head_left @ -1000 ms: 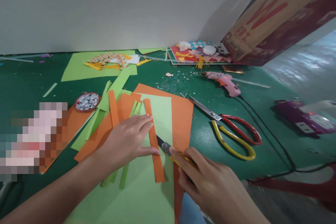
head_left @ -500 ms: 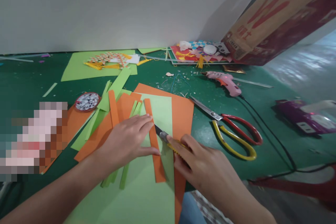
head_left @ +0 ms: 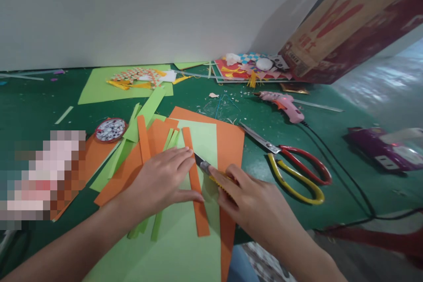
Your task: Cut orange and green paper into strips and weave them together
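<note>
My left hand [head_left: 168, 172] lies over a narrow orange paper strip [head_left: 200, 218]. Its thumb and fingertips are stretched apart and press the strip flat. My right hand [head_left: 244, 194] is closed around a utility knife [head_left: 204, 166] with a yellow handle, largely hidden by the fingers. The dark blade points up and left and meets the strip's right edge near my left fingertips. Under the strip lies a light green paper sheet [head_left: 185, 255], with a larger orange sheet [head_left: 231, 141] beneath that. Thin green paper strips [head_left: 157, 224] rest partly under my left hand.
Scissors [head_left: 272, 147] with red and yellow handles lie right of the sheets. Behind them is a pink glue gun [head_left: 286, 105] with a black cord. More paper strips and a round container of googly eyes [head_left: 110, 130] are at left. A paper bag [head_left: 330, 39] stands back right.
The view has shifted very slightly. Both hands stay almost in place, and the knife blade still touches the orange strip's edge, a touch farther up along it.
</note>
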Demonstrator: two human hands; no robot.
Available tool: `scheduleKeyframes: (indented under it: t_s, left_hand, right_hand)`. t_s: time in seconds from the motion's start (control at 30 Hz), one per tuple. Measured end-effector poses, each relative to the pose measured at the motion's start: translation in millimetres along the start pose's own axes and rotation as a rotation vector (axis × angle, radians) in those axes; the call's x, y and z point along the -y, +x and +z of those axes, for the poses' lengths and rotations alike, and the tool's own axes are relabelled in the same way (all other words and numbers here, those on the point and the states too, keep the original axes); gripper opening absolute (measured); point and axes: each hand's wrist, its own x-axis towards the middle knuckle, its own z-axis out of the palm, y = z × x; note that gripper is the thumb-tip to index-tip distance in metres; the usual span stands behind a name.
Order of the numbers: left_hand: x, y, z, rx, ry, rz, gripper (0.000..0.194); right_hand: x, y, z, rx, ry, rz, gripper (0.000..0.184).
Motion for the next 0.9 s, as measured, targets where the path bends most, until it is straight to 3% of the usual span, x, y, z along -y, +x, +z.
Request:
scheduleKeyframes:
  t_s: [0.1, 0.2, 0.33, 0.53, 0.9]
  left_hand:
    - [-4, 0, -0.8, -0.051, -0.012, 0.042, 0.069]
    - [-7, 2, -2.0, -0.087, 0.006, 0.062, 0.055]
    - [-6, 4, -2.4, -0.035, 0.050, 0.057, 0.041]
    - [3, 2, 3.4, 0.034, 0.104, -0.113, 0.069]
    - [4, 2, 2.7, 0.049, 0.096, -0.117, 0.068]
  right_hand:
    - [3, -7, -4, 0.025, -0.002, -0.009, 0.036]
    - [6, -13, -6, 0.045, -0.004, -0.014, 0.037]
    - [8, -16, -7, 0.043, 0.011, -0.007, 0.037]
    - [8, -15, -8, 0.056, 0.047, -0.004, 0.037]
    - [3, -5, -4, 0.027, 0.036, 0.022, 0.037]
